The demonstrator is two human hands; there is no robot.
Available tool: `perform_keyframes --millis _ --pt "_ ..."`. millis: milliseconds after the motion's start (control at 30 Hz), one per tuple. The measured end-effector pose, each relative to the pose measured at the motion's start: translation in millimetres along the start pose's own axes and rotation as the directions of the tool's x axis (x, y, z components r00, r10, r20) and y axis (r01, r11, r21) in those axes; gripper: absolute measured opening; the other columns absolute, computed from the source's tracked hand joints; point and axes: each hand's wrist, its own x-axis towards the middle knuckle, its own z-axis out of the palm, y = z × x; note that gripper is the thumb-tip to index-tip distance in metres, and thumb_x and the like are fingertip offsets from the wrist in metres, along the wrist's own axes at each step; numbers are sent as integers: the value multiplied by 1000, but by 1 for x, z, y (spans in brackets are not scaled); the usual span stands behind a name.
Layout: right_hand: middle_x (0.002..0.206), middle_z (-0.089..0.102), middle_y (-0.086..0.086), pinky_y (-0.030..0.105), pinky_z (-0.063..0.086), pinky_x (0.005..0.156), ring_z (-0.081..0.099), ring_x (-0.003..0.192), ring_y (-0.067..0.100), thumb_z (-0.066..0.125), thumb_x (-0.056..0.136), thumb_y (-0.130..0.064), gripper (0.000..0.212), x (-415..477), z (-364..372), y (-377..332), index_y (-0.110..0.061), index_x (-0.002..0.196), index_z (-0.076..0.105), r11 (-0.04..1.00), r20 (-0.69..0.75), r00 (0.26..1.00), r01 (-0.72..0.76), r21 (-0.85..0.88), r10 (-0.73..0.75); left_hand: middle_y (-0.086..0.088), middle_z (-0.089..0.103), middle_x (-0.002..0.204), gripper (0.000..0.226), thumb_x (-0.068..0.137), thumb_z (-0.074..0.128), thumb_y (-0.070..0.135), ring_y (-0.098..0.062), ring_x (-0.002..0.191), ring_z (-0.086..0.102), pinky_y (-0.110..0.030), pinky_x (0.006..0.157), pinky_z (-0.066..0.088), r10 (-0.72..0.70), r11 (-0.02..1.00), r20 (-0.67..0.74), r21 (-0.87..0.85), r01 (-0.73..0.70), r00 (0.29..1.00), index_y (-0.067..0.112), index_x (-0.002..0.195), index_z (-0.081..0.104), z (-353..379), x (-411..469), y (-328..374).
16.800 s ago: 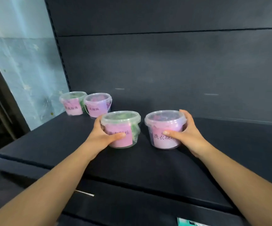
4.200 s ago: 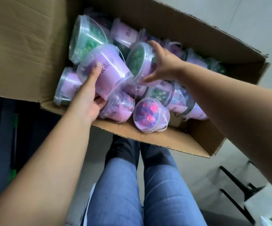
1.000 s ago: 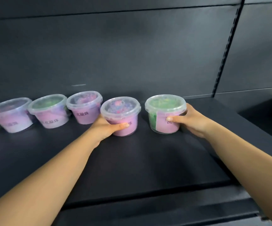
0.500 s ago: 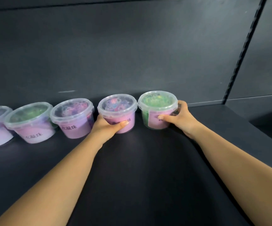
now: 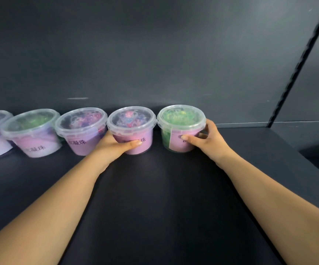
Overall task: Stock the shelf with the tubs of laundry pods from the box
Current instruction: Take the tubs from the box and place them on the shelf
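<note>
While both your arms reach forward, your left hand (image 5: 114,145) is wrapped around the pink tub (image 5: 132,119), thumb across its label; your right hand (image 5: 208,140) grasps the green tub (image 5: 181,116), thumb on the label, fingers curled behind; both tubs stand upright on the dark shelf (image 5: 164,197), just beside each other, near the back panel (image 5: 155,54); they form the right end of a row; to their left stand three neighbouring tubs (image 5: 81,123), the farthest cut off by the frame edge. Judging by this, these two look placed and only need letting go; the box is out of view, so how many remain cannot be told. Your left hand sits squeezed against the nearest neighbour, which pulling out may nudge; a slotted upright (image 5: 298,62) rises to the right.
</note>
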Motion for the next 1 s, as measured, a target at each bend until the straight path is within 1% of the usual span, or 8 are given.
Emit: perform_keyframes --millis 233,367,433,533,667,800,900,1000 --pt "116 52 -3 26 40 84 52 104 15 77 72 -33 68 -16 16 -10 -14 126 43 988 -143 982 -134 -73 123 14 48 123 70 72 76 26 -8 115 46 -23 96 35 -55 998 -85 28 58 995 17 133 43 2 -21 10" --pt "90 59 9 28 39 75 51 80 19 72 76 -29 33 -48 16 -22 -5 96 62 976 -115 975 -202 -80 192 3 41 141 62 85 61 33 -17 128 40 -28 106 28 -145 987 24 -64 146 989 14 138 36 -5 -58 15" --pt "76 52 8 28 37 71 43 74 18 68 80 -22 19 -82 18 -36 -5 87 66 985 -70 986 -158 -71 153 0 53 132 40 87 59 30 -16 118 50 -33 106 35 -89 994 110 -60 96 990 19 125 51 -16 -87 22" --pt "77 61 1 25 43 77 54 76 14 69 81 -19 9 -151 18 -62 -11 85 67 982 -92 996 -34 -186 17 1 65 113 7 88 57 25 -12 104 59 -32 96 44 13 1000 232 -8 -11 973 26 92 63 -31 -135 38" --pt "83 66 -8 12 44 80 61 79 3 72 78 -22 14 -273 23 -81 -25 89 64 900 -130 989 1 -437 -64 14 73 88 11 66 64 45 -6 96 64 -36 99 45 162 980 473 27 -198 866 42 75 70 -47 -206 46" --pt "90 65 -5 -1 39 73 59 79 1 70 80 -23 22 -380 31 -70 -14 100 67 736 -180 984 -126 -665 6 23 70 80 11 64 60 48 -1 87 65 -27 92 48 289 942 609 -42 -333 738 46 71 69 -34 -266 37" --pt "102 66 0 3 35 75 57 89 7 67 83 -24 28 -443 26 -58 -11 108 67 628 -297 954 -255 -736 39 27 66 79 8 79 62 39 13 82 59 -4 74 42 334 889 687 -1 -458 646 42 73 66 -8 -310 32" --pt "108 67 4 14 35 77 61 96 18 65 84 -25 29 -506 16 -41 -11 109 66 564 -428 899 -400 -722 90 18 64 91 14 88 54 30 2 88 58 -13 69 43 340 804 781 48 -593 524 28 91 68 24 -351 18"
